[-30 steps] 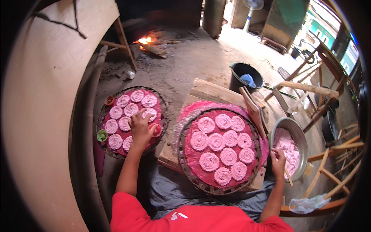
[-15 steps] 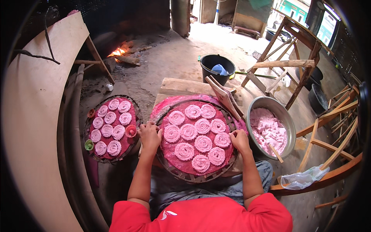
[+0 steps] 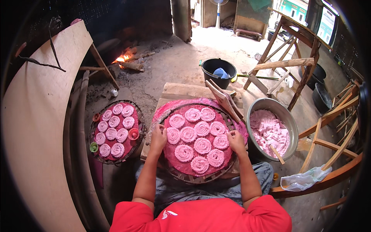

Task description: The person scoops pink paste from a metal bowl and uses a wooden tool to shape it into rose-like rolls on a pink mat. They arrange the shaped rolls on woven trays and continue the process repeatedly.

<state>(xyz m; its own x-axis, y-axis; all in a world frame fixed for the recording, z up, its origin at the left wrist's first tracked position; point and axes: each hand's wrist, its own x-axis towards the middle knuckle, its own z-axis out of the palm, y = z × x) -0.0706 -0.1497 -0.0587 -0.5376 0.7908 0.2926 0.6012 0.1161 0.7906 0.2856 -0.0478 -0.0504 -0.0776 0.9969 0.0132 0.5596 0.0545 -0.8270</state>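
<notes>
In front of me a round woven tray (image 3: 181, 177) rests on a wooden bench, lined with a dark pink sheet (image 3: 176, 164). Several pale pink dough swirls (image 3: 202, 145) with ruffled edges sit on the sheet. At the tray's left side, my left hand (image 3: 157, 139) has its fingers closed, seemingly on the sheet's edge. Opposite it, my right hand (image 3: 235, 141) pinches the right edge of the sheet. Right of the tray stands a grey basin (image 3: 292, 133) of pink dough (image 3: 268, 129) with a wooden stick (image 3: 277, 154) in it.
A second tray (image 3: 140, 133) of swirls with small red and green moulds is at left, beside a large pale board (image 3: 42, 100). A wooden press-like tool (image 3: 224, 98) leans behind my tray. Beyond are a black bucket (image 3: 218, 62), a wood fire (image 3: 123, 58) and a wooden frame (image 3: 305, 73).
My left hand has moved inward from the tray's rim and its fingers have closed at the sheet's edge. My right hand has shifted slightly inward. The view has shifted a little.
</notes>
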